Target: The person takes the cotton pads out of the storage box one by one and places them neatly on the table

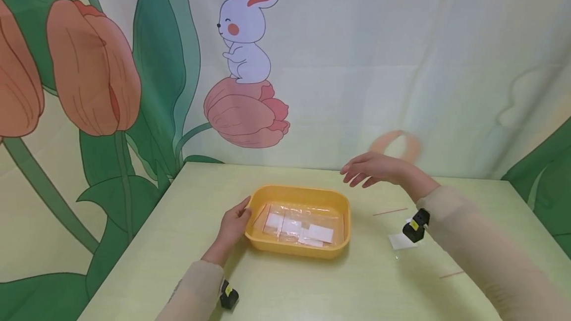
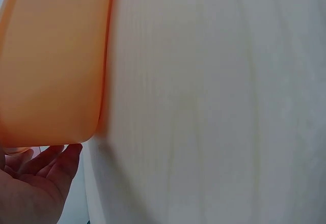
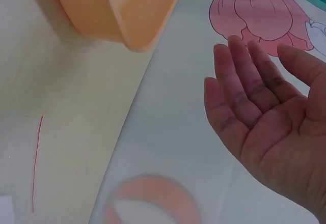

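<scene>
Yellow plastic forms the tray [image 1: 299, 250], held at its left end by the left hand [image 1: 233, 222], fingers against the outer wall and thumb up by the rim; whether its base touches the table [image 1: 285, 286] I cannot tell. Just right of that grip, inside the tray, lie overlapping clear bags [image 1: 292, 228] with red lines and white labels, too tangled to count. Well to the right of the grip, past the tray's other end, the right hand [image 1: 376, 168] hangs in the air, fingers loosely extended, holding nothing. Also right of the grip, outside the tray, a white label [image 1: 400, 241] and a red line [image 1: 390, 211] show on the table, probably parts of another clear bag; a second red line [image 1: 451, 274] lies nearer the person, beside the right sleeve [image 1: 486, 246]. The step in hand seems to be steadying the tray while the right hand is free. A next move on the loose pieces would call for low fingertips and a pinch on thin film. Beyond the grip, the table's back edge meets the printed cloth [image 1: 339, 63] just behind the tray, leaving little room there; more lies on the person's side, and a strip of table separates the grip from the left edge.
</scene>
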A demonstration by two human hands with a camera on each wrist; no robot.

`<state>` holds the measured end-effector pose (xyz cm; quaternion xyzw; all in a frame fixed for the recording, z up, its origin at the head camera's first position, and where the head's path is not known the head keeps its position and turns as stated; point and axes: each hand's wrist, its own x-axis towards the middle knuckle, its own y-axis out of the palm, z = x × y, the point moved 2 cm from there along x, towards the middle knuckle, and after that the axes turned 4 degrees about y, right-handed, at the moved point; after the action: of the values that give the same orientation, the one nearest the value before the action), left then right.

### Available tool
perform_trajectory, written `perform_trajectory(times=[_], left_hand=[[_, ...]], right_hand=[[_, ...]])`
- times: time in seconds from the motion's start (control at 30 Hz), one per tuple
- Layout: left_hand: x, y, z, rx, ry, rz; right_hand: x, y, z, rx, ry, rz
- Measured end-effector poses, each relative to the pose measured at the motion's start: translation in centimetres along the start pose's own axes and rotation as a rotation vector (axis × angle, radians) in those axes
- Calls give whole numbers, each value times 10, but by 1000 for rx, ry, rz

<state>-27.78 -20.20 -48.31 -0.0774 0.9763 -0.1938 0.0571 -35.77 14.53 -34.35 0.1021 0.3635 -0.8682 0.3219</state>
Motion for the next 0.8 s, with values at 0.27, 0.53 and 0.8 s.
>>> perform_trajectory(times=[0.27,0.53,0.8], left_hand=[[0,0,2,21,39,-9],[1,-1,2,14,53,-12],[1,0,2,9,41,-11]], right_hand=[[18,9,12,-40,-9,83],[38,21,23,-38,26,136],[56,34,25,-34,78,175]])
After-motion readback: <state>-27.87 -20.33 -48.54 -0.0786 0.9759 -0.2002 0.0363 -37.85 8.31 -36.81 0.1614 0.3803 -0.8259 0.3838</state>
